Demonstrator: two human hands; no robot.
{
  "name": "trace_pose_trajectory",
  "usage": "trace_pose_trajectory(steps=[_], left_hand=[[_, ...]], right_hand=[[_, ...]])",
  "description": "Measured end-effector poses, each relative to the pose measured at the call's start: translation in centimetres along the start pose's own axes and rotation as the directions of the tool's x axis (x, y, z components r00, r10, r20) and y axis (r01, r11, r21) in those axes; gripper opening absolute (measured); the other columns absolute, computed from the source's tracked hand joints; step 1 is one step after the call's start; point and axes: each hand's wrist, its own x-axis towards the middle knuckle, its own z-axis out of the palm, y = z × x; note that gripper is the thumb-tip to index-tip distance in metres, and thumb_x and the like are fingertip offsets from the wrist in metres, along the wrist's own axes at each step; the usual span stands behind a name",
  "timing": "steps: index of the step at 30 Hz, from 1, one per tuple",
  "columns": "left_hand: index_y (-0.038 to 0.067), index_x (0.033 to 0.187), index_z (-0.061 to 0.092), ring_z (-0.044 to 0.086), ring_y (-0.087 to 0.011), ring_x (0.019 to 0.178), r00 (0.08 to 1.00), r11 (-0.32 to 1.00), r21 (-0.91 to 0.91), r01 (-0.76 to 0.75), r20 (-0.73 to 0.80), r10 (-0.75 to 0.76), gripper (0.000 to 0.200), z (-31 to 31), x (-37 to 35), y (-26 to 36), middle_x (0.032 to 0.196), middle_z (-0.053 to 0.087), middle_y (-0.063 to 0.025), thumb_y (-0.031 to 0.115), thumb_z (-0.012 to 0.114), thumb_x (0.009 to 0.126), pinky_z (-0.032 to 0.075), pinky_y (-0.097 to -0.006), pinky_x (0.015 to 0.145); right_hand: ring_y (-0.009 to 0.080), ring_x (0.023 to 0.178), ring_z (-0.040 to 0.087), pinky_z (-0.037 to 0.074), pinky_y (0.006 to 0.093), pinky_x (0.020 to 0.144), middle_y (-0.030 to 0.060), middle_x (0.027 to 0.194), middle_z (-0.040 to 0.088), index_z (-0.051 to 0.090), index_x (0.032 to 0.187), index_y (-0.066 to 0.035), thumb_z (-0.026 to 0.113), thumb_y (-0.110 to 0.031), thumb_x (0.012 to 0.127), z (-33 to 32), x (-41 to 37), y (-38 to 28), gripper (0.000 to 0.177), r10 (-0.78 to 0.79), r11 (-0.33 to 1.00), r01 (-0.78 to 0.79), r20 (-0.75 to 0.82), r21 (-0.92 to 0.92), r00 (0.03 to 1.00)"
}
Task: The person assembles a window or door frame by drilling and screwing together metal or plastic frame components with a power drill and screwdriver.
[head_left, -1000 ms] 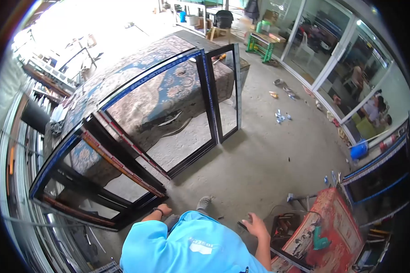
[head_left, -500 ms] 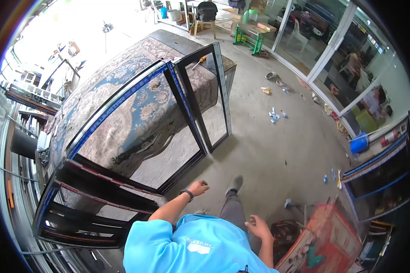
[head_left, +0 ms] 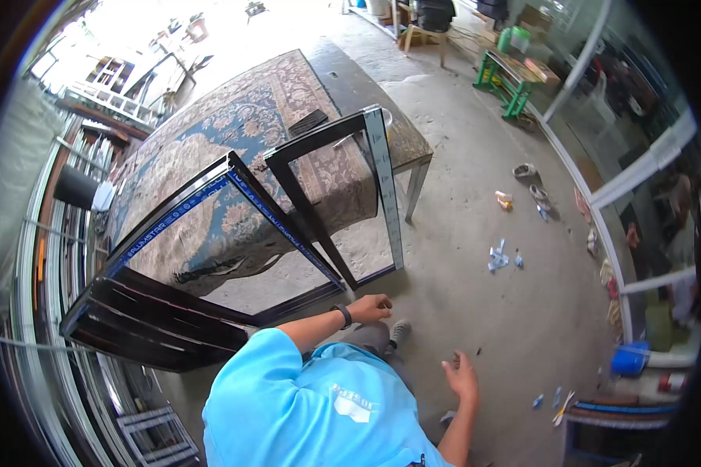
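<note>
My left hand, with a dark band on its wrist, hangs in front of me with fingers loosely bent and apart, holding nothing. It is nearest the lower corner of a narrow black window frame, apart from it as far as I can tell. Beside that stands a larger black frame with blue printed tape, both upright against a carpet-covered table. Several dark frames stand together at the left. My right hand is held out over the floor, fingers spread, with nothing in it.
Long metal profiles are stacked along the left. Shoes and blue scraps lie on the concrete floor by the glass partition. A green-legged bench stands at the back; a blue container is at the right.
My view has turned and moved forward, so the frames and table sit differently. The red worn box at lower right has left view. Both hands remain without anything in them.
</note>
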Motion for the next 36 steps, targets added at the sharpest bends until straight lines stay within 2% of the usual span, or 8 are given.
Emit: trace_pose_trajectory(steps=[9, 14, 19, 23, 24, 26, 29, 36], left_hand=[[0.003, 0.142, 0.049, 0.067, -0.0261, 0.107, 0.895, 0.937, -0.281, -0.209, -0.44, 0.068, 0.055, -7.3, 16.0, 11.5, 0.129, 0.063, -0.015, 0.022, 0.071, 0.096, 0.056, -0.0372, 0.093], [0.003, 0.15, 0.039, 0.056, -0.0357, 0.126, 0.485, 0.858, 0.057, -0.511, -0.804, 0.342, 0.073, -18.8, 25.8, 21.2, 0.154, 0.037, -0.0226, 0.007, 0.075, 0.087, 0.058, -0.0382, 0.091], [0.003, 0.152, 0.038, 0.054, -0.0377, 0.129, 0.072, 0.959, 0.258, -0.117, -0.961, 0.268, 0.074, -27.3, 32.9, 23.4, 0.151, 0.038, -0.0256, 0.012, 0.074, 0.089, 0.054, -0.042, 0.102], [-0.004, 0.135, 0.052, 0.051, -0.0451, 0.129, 0.244, 0.998, 0.045, -0.054, -0.968, 0.057, 0.061, -29.1, 34.4, 22.9, 0.136, 0.05, -0.0286, 0.02, 0.075, 0.084, 0.043, -0.0492, 0.113], [-0.002, 0.126, 0.057, 0.052, -0.045, 0.128, 0.039, 0.96, 0.261, 0.1, -0.965, 0.259, 0.052, -28.1, 38.2, 19.9, 0.128, 0.055, -0.0274, 0.02, 0.074, 0.082, 0.043, -0.0497, 0.112], [-0.003, 0.126, 0.059, 0.052, -0.0448, 0.129, 0.253, 0.997, 0.049, 0.065, -0.967, 0.031, 0.053, -28.6, 38.3, 21.7, 0.128, 0.057, -0.0271, 0.027, 0.07, 0.083, 0.041, -0.0535, 0.112], [-0.004, 0.118, 0.062, 0.056, -0.0448, 0.12, -0.123, 0.931, 0.256, 0.26, -0.948, 0.295, 0.05, -25.8, 44.1, 18.6, 0.13, 0.054, -0.0296, 0.026, 0.068, 0.079, 0.047, -0.0515, 0.104], [0.0, 0.094, 0.057, 0.061, -0.0409, 0.092, -0.275, 0.991, -0.01, 0.131, -0.961, 0.027, 0.029, -23.7, 41.4, 26.8, 0.099, 0.055, -0.0206, 0.018, 0.069, 0.075, 0.052, -0.0494, 0.08]], right_hand=[[0.0322, 0.122, 0.066, 0.051, 0.0424, 0.103, 0.0198, 0.134, 0.066, 0.054, 0.144, -0.001, 0.074, -0.03, 0.095, -15.8, 21.9, -12.9, 0.06, -0.204, 0.977, 0.207, 0.055, -0.046, 0.977], [0.0336, 0.118, 0.066, 0.052, 0.0435, 0.101, 0.0207, 0.132, 0.066, 0.055, 0.142, -0.002, 0.074, -0.029, 0.094, -19.7, 34.5, -20.9, 0.058, -0.377, 0.908, 0.401, 0.177, -0.125, 0.909], [0.0332, 0.114, 0.068, 0.053, 0.0437, 0.098, 0.0195, 0.126, 0.069, 0.056, 0.141, -0.002, 0.076, -0.028, 0.093, -24.7, 43.8, -26.0, 0.057, -0.443, 0.864, 0.492, 0.3, -0.11, 0.845], [0.0307, 0.113, 0.069, 0.054, 0.0408, 0.097, 0.0204, 0.125, 0.069, 0.056, 0.141, -0.001, 0.075, -0.025, 0.096, -27.0, 51.8, -29.4, 0.054, -0.442, 0.845, 0.529, 0.448, -0.082, 0.777], [0.0301, 0.113, 0.069, 0.054, 0.0401, 0.097, 0.0207, 0.125, 0.069, 0.056, 0.14, 0.0, 0.074, -0.025, 0.097, -26.9, 53.9, -30.4, 0.053, -0.432, 0.845, 0.532, 0.519, -0.053, 0.737], [0.025, 0.11, 0.069, 0.054, 0.0366, 0.096, 0.0181, 0.124, 0.069, 0.058, 0.138, 0.0, 0.071, -0.023, 0.101, -26.7, 58.0, -33.7, 0.045, -0.477, 0.764, 0.644, 0.629, -0.049, 0.614], [0.0181, 0.108, 0.065, 0.052, 0.032, 0.096, 0.0118, 0.119, 0.069, 0.06, 0.135, 0.001, 0.065, -0.016, 0.104, -24.4, 67.5, -36.3, 0.035, -0.541, 0.693, 0.7, 0.767, 0.172, 0.347], [0.0161, 0.112, 0.061, 0.048, 0.03, 0.1, 0.008, 0.119, 0.066, 0.062, 0.13, 0.003, 0.065, -0.016, 0.105, -22.0, 73.7, -51.9, 0.031, -0.627, 0.56, 0.698, 0.779, 0.447, 0.004]])
